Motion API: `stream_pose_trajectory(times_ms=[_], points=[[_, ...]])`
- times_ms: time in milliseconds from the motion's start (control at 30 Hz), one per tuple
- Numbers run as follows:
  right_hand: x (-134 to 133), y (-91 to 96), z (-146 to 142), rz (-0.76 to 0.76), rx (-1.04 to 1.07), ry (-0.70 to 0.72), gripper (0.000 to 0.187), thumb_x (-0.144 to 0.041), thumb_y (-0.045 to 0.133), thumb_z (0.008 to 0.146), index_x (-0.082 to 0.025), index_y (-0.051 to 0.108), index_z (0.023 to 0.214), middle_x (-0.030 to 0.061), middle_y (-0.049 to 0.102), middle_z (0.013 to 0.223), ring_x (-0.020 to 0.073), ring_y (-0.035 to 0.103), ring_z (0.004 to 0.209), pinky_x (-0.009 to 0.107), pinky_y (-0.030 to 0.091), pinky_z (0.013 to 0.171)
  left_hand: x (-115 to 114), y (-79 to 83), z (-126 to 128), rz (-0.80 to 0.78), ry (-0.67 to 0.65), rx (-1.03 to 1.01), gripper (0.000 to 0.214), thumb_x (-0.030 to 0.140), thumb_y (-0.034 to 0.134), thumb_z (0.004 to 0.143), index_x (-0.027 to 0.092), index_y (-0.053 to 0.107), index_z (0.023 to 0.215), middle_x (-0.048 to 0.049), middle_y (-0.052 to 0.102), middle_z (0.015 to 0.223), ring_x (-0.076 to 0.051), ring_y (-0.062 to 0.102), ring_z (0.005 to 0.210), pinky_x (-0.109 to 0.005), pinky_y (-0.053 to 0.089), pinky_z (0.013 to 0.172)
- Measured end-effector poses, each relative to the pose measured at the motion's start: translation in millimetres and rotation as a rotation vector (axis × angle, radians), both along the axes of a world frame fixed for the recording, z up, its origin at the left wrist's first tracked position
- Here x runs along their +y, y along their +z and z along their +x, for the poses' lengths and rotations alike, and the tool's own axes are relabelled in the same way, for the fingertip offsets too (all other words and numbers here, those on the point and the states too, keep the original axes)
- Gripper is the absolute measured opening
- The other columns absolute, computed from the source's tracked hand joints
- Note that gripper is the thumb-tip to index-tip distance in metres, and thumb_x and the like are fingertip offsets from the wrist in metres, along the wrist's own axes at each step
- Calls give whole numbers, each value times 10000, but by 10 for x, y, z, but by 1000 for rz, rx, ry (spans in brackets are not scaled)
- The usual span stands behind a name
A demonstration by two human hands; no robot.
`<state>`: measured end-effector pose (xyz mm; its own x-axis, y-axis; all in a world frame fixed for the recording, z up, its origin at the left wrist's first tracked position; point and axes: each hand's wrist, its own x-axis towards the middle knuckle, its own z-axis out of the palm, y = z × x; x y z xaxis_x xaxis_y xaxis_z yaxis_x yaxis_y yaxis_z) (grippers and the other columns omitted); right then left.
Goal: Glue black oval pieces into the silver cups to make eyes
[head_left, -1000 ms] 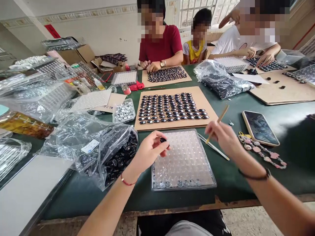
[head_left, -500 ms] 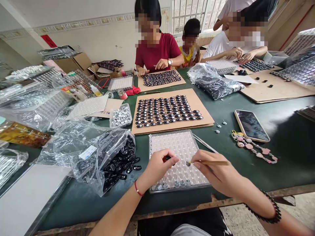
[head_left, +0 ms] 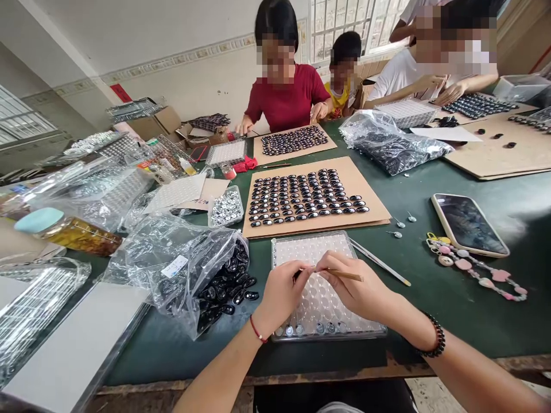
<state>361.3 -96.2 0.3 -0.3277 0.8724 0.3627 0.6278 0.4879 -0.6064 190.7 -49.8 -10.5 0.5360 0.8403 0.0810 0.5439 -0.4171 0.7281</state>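
Note:
Both my hands meet over a clear plastic blister tray [head_left: 297, 249] at the table's near edge. My left hand [head_left: 282, 295] is pinched shut on a small black bead that barely shows between its fingertips. My right hand [head_left: 359, 289] grips a thin wooden stick [head_left: 344, 276], whose tip points left at the left hand's fingers. A few round clear gems sit in the tray's nearest row [head_left: 321, 328]. Beyond the tray lies a cardboard sheet [head_left: 370, 198] with several rows of black oval beads [head_left: 303, 198].
An open plastic bag of black beads [head_left: 206, 269] lies left of the tray. Tweezers [head_left: 381, 263], a phone [head_left: 469, 223] and a pink charm strap [head_left: 473, 269] lie to the right. A small box of silver pieces [head_left: 226, 207] stands behind the bag. Three other people work across the table.
My right hand brought the stick down from above the cardboard to the tray, then drew its tip in against the left hand's fingertips. The view shifted slightly.

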Motion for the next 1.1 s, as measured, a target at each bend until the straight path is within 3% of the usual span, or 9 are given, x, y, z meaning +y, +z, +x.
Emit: stream_pose_trajectory(times_ms=[133, 300, 467, 700, 833, 933, 1033, 1100], points=[[-15, -68, -53, 61, 72, -26, 206, -199, 270, 939, -172, 474, 933, 63, 529, 824, 159, 499, 628, 252, 371, 541, 23, 18, 16, -204, 81, -91, 321, 400, 416, 823, 167, 551, 647, 39, 473, 524, -94, 404, 490, -206, 302, 477], [-27, -208, -103, 148, 280, -208, 176, -224, 303, 938, -187, 462, 874, 28, 530, 721, 154, 493, 588, 254, 363, 539, -25, 48, 58, -179, 143, -171, 320, 412, 458, 791, 158, 538, 613, 32, 458, 534, -91, 388, 508, -204, 295, 483], [-16, -275, -100, 88, 432, -214, 203, -272, 282, 946, -187, 452, 874, 23, 502, 716, 139, 454, 534, 251, 352, 503, 34, 67, -12, -232, 242, -288, 316, 431, 481, 771, 148, 592, 681, 28, 456, 542, -87, 405, 492, -197, 314, 466], [-30, -262, -115, 39, 586, -178, 211, -304, 329, 945, -180, 479, 866, 23, 502, 729, 130, 462, 540, 247, 358, 505, 29, 40, -22, -385, 44, -320, 397, 399, 574, 721, 180, 601, 1051, 28, 515, 598, -85, 476, 502, -201, 385, 503], [-58, -254, -139, 10, 709, -133, 201, -305, 350, 944, -177, 492, 881, 16, 505, 713, 106, 431, 462, 239, 350, 456, -57, 25, 21, -301, 77, -280, 351, 414, 580, 713, 166, 649, 952, -2, 578, 610, -93, 474, 498, -203, 378, 484], [-62, -212, -107, 51, 852, -163, 191, -300, 364, 943, -175, 491, 873, 13, 506, 704, 97, 429, 437, 231, 345, 425, 23, 65, -41, -142, 102, -203, 314, 418, 564, 729, 175, 669, 899, -25, 625, 653, -113, 507, 537, -213, 393, 515], [-49, -156, -26, 73, 973, -224, 177, -302, 395, 936, -172, 496, 872, 17, 510, 713, 95, 440, 443, 226, 346, 415, 363, 198, -246, 51, 203, -162, 303, 412, 536, 752, 204, 664, 932, -37, 658, 772, -133, 552, 609, -230, 418, 578], [-38, -128, 30, 57, 1017, -240, 173, -311, 412, 930, -171, 500, 880, 22, 515, 724, 94, 440, 444, 225, 346, 412, 685, 320, -438, 165, 390, -165, 342, 411, 515, 766, 189, 641, 993, -33, 647, 709, -129, 540, 558, -237, 413, 562]])
